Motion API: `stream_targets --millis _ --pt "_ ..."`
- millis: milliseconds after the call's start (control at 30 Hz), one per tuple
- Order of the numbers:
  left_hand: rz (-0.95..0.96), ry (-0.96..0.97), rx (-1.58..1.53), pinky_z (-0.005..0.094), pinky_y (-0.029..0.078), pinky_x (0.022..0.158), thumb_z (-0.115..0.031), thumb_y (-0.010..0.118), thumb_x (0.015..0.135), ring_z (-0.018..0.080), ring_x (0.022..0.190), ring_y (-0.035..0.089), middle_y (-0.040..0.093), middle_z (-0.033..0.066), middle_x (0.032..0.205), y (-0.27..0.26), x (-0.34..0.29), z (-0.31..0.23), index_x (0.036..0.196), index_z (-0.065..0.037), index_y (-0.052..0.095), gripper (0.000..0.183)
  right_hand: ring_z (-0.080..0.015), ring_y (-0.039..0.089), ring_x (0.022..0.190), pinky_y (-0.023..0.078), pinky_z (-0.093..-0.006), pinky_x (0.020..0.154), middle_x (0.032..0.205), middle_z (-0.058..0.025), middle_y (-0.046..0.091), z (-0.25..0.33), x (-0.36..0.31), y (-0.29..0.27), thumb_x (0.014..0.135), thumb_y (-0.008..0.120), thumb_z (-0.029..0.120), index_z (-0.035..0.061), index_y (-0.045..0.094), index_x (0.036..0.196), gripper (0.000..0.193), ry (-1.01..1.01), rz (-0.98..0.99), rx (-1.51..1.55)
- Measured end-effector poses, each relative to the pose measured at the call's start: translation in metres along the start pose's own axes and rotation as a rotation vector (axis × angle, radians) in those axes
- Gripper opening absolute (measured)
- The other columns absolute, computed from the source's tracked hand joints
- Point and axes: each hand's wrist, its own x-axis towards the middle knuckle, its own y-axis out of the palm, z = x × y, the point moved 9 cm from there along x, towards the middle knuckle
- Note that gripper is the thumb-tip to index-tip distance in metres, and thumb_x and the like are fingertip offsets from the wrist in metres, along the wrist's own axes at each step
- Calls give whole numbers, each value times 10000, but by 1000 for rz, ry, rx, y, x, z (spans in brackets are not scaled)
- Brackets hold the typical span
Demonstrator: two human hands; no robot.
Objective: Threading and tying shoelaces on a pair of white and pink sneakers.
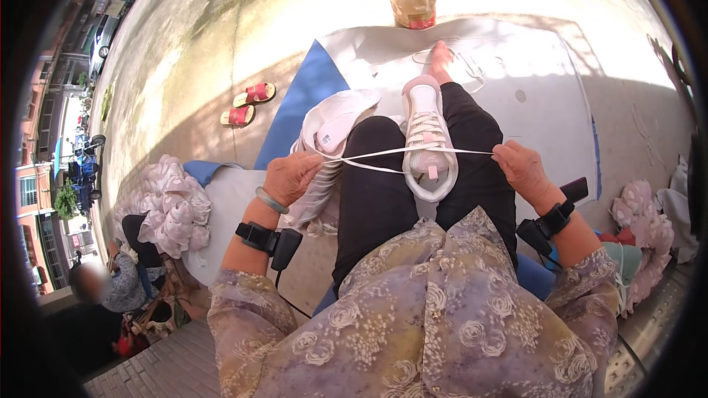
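A white and pale pink sneaker (426,149) rests on my lap between my thighs, toe pointing away from me. White shoelace (383,152) runs through its eyelets and stretches sideways across the tongue end. My left hand (292,175) pinches the lace at the left, and my right hand (522,169) pinches it at the right, so it is drawn straight between them. A second strand loops from the left hand back to the shoe. Left of my knee stands a bundle of white shoe uppers (324,136), close beyond my left hand.
A white and blue sheet (531,114) covers the ground under my legs. Beyond it stands a big red-capped plastic bottle (413,6). Red slippers (249,103) lie to the left. Piles of pinkish shoe parts (173,203) sit at both sides. Another person (129,284) sits at lower left.
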Motion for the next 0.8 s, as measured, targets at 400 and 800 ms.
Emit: stream_targets --millis 400,800 --pt "72 -396 311 413 455 589 -215 511 854 355 697 564 583 133 714 8 -77 93 795 -78 559 156 -281 543 527 431 -347 473 668 -119 584 -120 -89 -68 883 509 147 30 554 803 149 261 -163 -225" --pt "549 -902 -1207 219 308 300 -209 470 897 82 316 393 567 88 565 132 25 -67 782 -31 524 219 -72 528 537 415 -210 456 666 0 571 -15 -24 90 837 581 174 56 600 782 132 918 333 1133"
